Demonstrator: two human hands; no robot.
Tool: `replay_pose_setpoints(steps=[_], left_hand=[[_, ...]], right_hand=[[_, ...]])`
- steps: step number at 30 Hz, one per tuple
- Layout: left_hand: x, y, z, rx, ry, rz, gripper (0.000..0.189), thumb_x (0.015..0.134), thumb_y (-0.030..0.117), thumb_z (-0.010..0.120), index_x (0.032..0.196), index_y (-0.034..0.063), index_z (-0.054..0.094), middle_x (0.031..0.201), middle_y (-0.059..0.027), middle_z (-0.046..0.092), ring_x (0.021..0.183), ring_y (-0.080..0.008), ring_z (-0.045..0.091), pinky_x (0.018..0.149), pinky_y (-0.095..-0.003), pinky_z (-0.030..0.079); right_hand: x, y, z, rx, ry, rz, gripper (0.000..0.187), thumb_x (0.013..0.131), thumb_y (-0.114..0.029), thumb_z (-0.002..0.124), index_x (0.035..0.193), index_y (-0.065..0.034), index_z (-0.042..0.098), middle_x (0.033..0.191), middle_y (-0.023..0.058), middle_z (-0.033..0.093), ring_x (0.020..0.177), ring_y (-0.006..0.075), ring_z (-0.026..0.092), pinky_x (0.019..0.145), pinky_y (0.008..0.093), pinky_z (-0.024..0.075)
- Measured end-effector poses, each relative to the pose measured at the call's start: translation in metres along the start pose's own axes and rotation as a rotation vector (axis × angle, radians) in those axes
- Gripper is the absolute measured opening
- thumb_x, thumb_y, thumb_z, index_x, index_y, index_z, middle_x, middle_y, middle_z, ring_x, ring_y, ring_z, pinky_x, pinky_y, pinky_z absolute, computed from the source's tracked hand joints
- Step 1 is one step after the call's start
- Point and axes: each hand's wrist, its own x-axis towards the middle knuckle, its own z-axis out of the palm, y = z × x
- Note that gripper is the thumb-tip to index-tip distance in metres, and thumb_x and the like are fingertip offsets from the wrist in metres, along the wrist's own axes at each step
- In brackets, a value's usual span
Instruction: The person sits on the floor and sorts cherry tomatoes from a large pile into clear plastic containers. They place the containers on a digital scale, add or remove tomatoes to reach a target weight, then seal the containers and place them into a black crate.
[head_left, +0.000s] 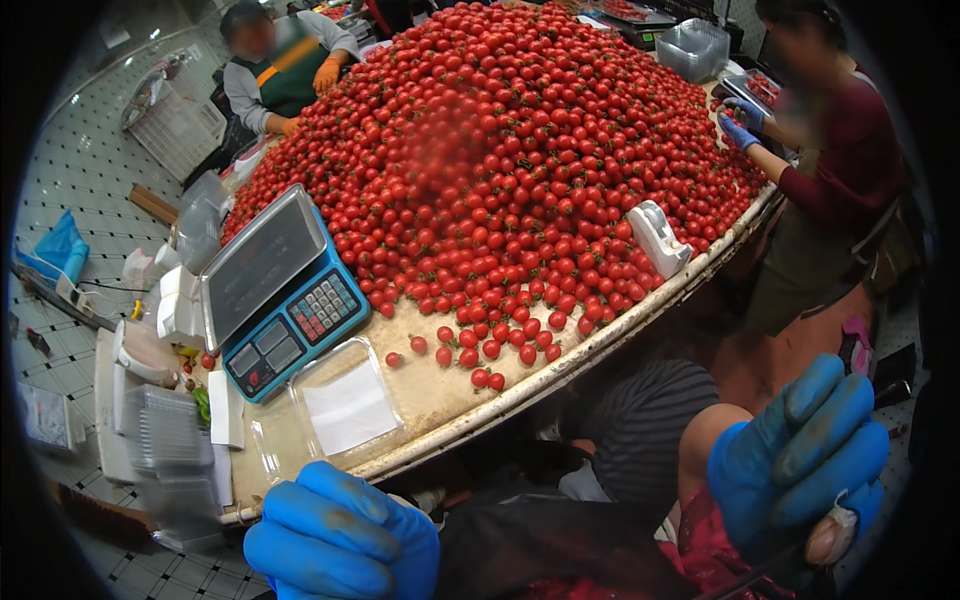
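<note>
My left hand (341, 536), in a blue glove, is raised at the bottom of the view with its fingers curled; the palm side is hidden. At the lower right, my right hand (795, 457) wears a stained blue glove torn at the thumb, which pokes out bare. Its fingers are bent, and nothing plainly shows in them. Beyond my left hand, a clear plastic tray (394, 420) with a white paper liner (352, 409) lies on the table (442, 397). Behind it stands a blue digital scale (262, 255) with a bare pan. Loose cherry tomatoes (491, 349) lie before a large heap (525, 172).
A white tape dispenser (660, 236) rests against the heap near the table's raised rim (720, 247). Stacked clear containers (169, 457) stand at the left. A gloved co-worker (832, 142) works at the right, another (289, 71) at the far left. More clear containers (694, 51) stand behind.
</note>
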Motion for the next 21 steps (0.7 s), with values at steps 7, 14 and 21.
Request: replay_pose_setpoints(steps=[7,14,21], left_hand=[[-0.064,-0.043,-0.021,0.504,-0.058,-0.170,0.019,0.080,0.003,0.060,0.097,-0.0050,0.064,0.092,-0.0181,0.065,0.081,-0.0287,0.063,0.072,-0.0351,0.051],[-0.164,-0.162,-0.076,0.915,-0.392,-0.749,0.071,0.088,0.027,0.069,0.147,0.0050,0.036,0.142,-0.0252,0.040,0.130,-0.0396,0.039,0.108,-0.0464,0.032],[-0.207,-0.176,-0.100,1.145,-0.471,-0.787,0.087,0.084,0.048,0.070,0.150,0.0064,0.032,0.146,-0.0308,0.030,0.137,-0.0503,0.023,0.114,-0.0568,0.018]], right_hand=[[-0.047,0.061,-0.024,-0.406,0.449,0.198,0.031,0.099,-0.022,0.051,0.113,0.0015,0.063,0.104,0.0111,0.064,0.103,0.0233,0.061,0.092,0.0361,0.0475],[-0.175,0.240,-0.090,-1.115,-0.134,0.761,0.067,0.084,-0.041,0.073,0.138,-0.0070,0.051,0.145,0.0208,0.043,0.131,0.0378,0.043,0.110,0.0461,0.0343],[-0.187,0.238,-0.044,-1.227,-0.495,0.902,0.102,0.072,-0.074,0.065,0.153,-0.0216,0.031,0.158,0.0207,0.020,0.142,0.0484,0.021,0.109,0.0683,0.0199]])
